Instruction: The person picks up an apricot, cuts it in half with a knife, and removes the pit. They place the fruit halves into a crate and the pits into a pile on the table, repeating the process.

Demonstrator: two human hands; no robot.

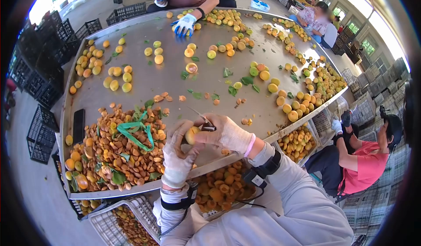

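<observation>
In the middle of the head view, above the table's near edge, my left hand (pixel 177 158) in a worn whitish glove is closed around a yellow apricot (pixel 191 135). My right hand (pixel 232 134), gloved as well, grips a small knife (pixel 199 114) whose thin blade points up and left. Its fingers touch the apricot too. Left of my hands lies a heap of brown apricot pits (pixel 118 154) with a green ribbon (pixel 141 139) across it. Beneath my forearms a crate of opened apricots (pixel 219 187) is partly hidden.
Apricots in loose groups and leaves lie over the metal table (pixel 175 77). A black phone (pixel 79 126) rests at its left edge. Opposite, a co-worker's gloved hand (pixel 184 25) touches apricots. Another person in red (pixel 366 162) sits at the right. Black crates (pixel 41 134) stand left.
</observation>
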